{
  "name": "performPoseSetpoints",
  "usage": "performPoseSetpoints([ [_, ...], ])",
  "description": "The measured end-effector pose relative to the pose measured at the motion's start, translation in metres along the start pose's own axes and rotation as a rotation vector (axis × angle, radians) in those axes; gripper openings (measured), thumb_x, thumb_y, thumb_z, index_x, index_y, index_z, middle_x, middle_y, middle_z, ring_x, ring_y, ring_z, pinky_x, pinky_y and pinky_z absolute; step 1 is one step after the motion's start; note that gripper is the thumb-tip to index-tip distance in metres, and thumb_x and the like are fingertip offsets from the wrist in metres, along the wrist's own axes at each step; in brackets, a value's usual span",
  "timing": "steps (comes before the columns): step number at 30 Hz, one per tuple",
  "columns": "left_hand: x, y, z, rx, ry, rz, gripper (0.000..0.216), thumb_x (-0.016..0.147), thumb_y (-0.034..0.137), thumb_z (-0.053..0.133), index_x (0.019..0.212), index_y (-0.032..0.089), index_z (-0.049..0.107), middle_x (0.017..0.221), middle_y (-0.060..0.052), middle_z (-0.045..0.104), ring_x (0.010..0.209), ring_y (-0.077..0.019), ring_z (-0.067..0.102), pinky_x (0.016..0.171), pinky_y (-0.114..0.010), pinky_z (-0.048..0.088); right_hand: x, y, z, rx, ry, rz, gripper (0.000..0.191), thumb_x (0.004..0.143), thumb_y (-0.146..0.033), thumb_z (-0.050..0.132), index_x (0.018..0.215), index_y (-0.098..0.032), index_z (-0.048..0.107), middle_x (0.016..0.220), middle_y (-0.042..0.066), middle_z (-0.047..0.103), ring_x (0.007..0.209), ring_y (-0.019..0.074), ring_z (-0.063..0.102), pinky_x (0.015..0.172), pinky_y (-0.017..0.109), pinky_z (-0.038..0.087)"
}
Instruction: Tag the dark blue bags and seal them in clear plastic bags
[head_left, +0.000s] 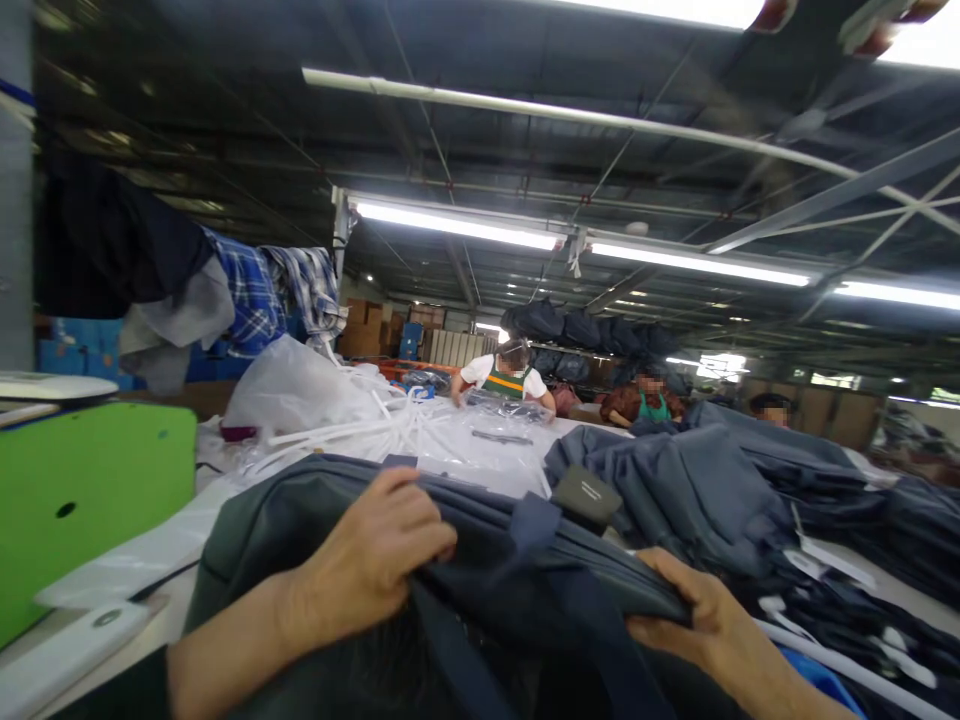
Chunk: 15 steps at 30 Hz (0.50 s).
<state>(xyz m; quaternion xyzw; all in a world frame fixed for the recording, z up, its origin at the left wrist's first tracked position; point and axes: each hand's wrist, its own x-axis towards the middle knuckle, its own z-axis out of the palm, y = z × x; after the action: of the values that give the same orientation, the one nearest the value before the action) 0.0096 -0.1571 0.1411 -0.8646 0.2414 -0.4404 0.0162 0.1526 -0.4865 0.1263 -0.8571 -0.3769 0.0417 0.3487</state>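
Observation:
A dark navy bag [487, 560] with a webbing handle stands upright close in front of me. My left hand [375, 555] is closed over its top edge, fingers curled into the fabric near the middle. My right hand [694, 610] grips the bag's right end, thumb on top and fingers underneath. A grey hang tag [587, 495] sticks up just behind the bag's top.
A heap of dark blue garments with white tags [787, 520] fills the table to the right. Clear plastic bags and white strips [390, 420] lie behind. A green box [82, 490] stands at the left. Other people [506, 380] work at the far side.

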Motion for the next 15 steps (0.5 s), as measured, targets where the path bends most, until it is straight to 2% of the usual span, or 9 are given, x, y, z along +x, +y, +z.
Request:
performPoseSetpoints([
  [2,0.021,-0.02,-0.009,0.037,0.114,-0.334,0.032,0.075,0.014,0.052,0.106,0.017,0.057,0.096,-0.006,0.064,0.094,-0.0209,0.059,0.093,-0.041,0.044,-0.003,-0.001,0.002,-0.012,0.01,-0.016,0.033,0.073,-0.053,0.062,0.08,-0.021,0.054,0.077,-0.003,0.057,0.072,0.0164,0.05,0.064,0.025,0.038],
  [4,0.034,-0.031,-0.014,0.165,0.173,-0.662,0.065,0.069,0.029,0.067,0.124,0.006,0.045,0.115,-0.019,0.058,0.109,-0.0326,0.053,0.092,-0.047,0.046,-0.007,-0.002,0.003,-0.03,0.024,-0.021,0.035,0.075,-0.054,0.061,0.081,-0.021,0.053,0.078,-0.003,0.058,0.073,0.0166,0.051,0.064,0.025,0.038],
  [5,0.036,-0.03,-0.015,0.248,0.191,-0.719,0.08,0.065,0.033,0.071,0.131,0.002,0.037,0.123,-0.025,0.051,0.116,-0.0379,0.048,0.093,-0.051,0.044,-0.008,-0.003,0.004,-0.037,0.03,-0.018,0.034,0.075,-0.054,0.06,0.081,-0.021,0.053,0.078,-0.003,0.058,0.073,0.0167,0.052,0.064,0.025,0.038],
  [6,0.034,-0.023,-0.014,0.336,0.203,-0.69,0.088,0.065,0.034,0.072,0.135,0.001,0.03,0.13,-0.028,0.044,0.122,-0.0416,0.042,0.096,-0.055,0.041,-0.01,-0.004,0.004,-0.037,0.032,-0.014,0.033,0.075,-0.052,0.061,0.081,-0.021,0.053,0.077,-0.003,0.058,0.073,0.0167,0.052,0.064,0.026,0.038],
  [8,0.021,0.0,-0.008,0.455,0.23,-0.4,0.084,0.074,0.028,0.065,0.142,0.006,0.02,0.141,-0.027,0.032,0.131,-0.0417,0.03,0.103,-0.058,0.033,-0.014,-0.005,0.006,-0.022,0.028,-0.012,0.03,0.075,-0.049,0.061,0.082,-0.021,0.053,0.078,-0.003,0.058,0.073,0.0165,0.052,0.064,0.026,0.037],
  [10,0.006,0.027,0.004,0.417,0.176,-0.088,0.072,0.081,0.017,0.055,0.144,0.016,0.021,0.142,-0.017,0.038,0.133,-0.0322,0.032,0.109,-0.049,0.03,-0.016,-0.006,0.007,-0.022,0.032,-0.023,0.029,0.075,-0.048,0.062,0.083,-0.021,0.053,0.078,-0.003,0.058,0.074,0.0163,0.052,0.065,0.026,0.037],
  [11,0.001,0.037,0.01,0.381,0.11,-0.026,0.067,0.083,0.016,0.052,0.143,0.017,0.024,0.14,-0.013,0.042,0.132,-0.0284,0.035,0.11,-0.043,0.03,-0.018,-0.005,0.007,-0.032,0.036,-0.03,0.03,0.075,-0.048,0.062,0.084,-0.021,0.053,0.078,-0.004,0.057,0.074,0.0161,0.052,0.065,0.026,0.036],
  [13,0.001,0.048,0.023,0.298,-0.092,-0.046,0.063,0.082,0.023,0.054,0.141,0.015,0.031,0.138,-0.012,0.046,0.129,-0.0266,0.04,0.108,-0.039,0.033,-0.02,-0.005,0.009,-0.066,0.053,-0.035,0.03,0.075,-0.048,0.063,0.086,-0.021,0.054,0.077,-0.004,0.057,0.073,0.0156,0.051,0.064,0.025,0.035],
  [15,0.015,0.049,0.032,0.217,-0.342,-0.13,0.074,0.075,0.033,0.063,0.14,0.014,0.034,0.14,-0.014,0.044,0.129,-0.0315,0.039,0.107,-0.046,0.034,-0.024,-0.005,0.011,-0.098,0.054,-0.03,0.027,0.076,-0.045,0.062,0.086,-0.021,0.054,0.076,-0.004,0.056,0.071,0.0147,0.051,0.063,0.025,0.035],
])
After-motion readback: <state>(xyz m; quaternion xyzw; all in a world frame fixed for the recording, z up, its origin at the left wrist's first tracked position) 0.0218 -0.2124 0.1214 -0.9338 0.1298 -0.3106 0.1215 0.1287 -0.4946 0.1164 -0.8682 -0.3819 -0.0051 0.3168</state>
